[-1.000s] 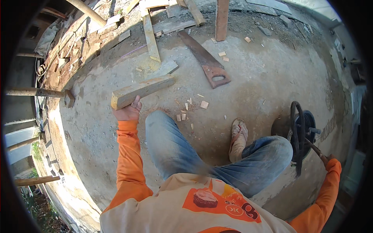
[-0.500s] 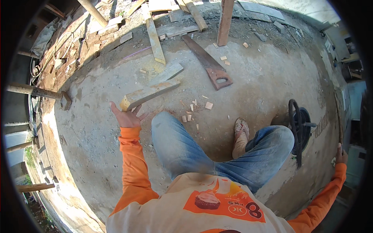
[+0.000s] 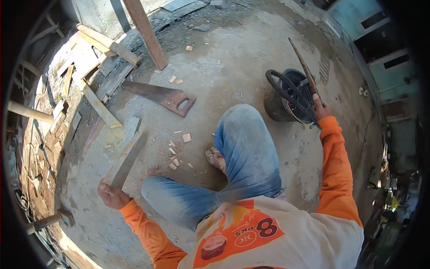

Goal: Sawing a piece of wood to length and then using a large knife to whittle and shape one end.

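My left hand (image 3: 114, 196) is closed on the near end of a squared wooden block (image 3: 127, 161), fingers wrapped over its end. The block slants away to the right, its far end by a flat grey wood piece (image 3: 130, 127) on the concrete. My right hand (image 3: 321, 107), raised at the right beside a bucket, grips a long thin brown tapered thing (image 3: 302, 60); I cannot tell whether it is a stick or a blade seen edge-on. A handsaw (image 3: 156, 95) with a rusty blade and brown wooden handle lies on the floor ahead.
A dark bucket (image 3: 277, 106) with black coiled hose or cable stands right of my knee. Small wood offcuts (image 3: 187, 137) lie scattered before me. Planks (image 3: 101, 105) lie at the left, and an upright wooden post (image 3: 145, 33) stands beyond the saw.
My view has turned to the right. My left hand, formerly spread under the block's end, now wraps around it. My right hand has come up and forward with the long brown thing.
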Demonstrator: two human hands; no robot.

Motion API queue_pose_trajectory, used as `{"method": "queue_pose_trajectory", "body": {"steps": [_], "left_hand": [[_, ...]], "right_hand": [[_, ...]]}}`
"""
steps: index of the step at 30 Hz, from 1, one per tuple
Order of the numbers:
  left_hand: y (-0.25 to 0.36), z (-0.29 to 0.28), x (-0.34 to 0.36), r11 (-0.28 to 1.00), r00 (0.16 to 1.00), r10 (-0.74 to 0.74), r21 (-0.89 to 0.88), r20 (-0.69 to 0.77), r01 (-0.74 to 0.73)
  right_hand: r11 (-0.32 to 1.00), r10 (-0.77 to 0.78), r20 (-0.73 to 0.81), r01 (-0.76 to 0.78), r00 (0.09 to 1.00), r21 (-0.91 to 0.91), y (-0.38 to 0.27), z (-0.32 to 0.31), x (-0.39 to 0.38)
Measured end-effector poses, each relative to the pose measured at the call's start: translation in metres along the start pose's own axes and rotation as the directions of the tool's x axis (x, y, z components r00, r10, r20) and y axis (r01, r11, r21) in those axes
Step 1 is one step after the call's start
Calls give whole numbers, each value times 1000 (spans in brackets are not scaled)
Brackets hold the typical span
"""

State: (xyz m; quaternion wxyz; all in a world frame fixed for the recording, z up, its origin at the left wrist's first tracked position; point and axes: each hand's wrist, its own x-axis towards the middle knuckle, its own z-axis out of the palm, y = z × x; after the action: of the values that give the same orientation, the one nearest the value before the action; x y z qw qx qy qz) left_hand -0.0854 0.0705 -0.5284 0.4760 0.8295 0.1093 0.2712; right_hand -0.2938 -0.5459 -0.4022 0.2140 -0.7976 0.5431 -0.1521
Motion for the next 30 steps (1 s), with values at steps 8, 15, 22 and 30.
{"method": "queue_pose_trajectory", "body": {"steps": [8, 15, 22, 30], "left_hand": [[99, 51, 13, 635, 687, 583, 284, 434, -718], [105, 132, 42, 988, 807, 148, -125, 572, -93], [128, 136, 81, 984, 961, -96, 168, 260, 53], [68, 112, 137, 981, 986, -161, 113, 30, 157]], "right_hand": [[883, -330, 77, 279, 941, 376, -45, 46, -65], [668, -735, 502, 613, 456, 422, -207, 168, -131], [496, -834, 508, 698, 217, 516, -279, 222, -179], [448, -833, 550, 660, 62, 603, -259, 207, -181]]}}
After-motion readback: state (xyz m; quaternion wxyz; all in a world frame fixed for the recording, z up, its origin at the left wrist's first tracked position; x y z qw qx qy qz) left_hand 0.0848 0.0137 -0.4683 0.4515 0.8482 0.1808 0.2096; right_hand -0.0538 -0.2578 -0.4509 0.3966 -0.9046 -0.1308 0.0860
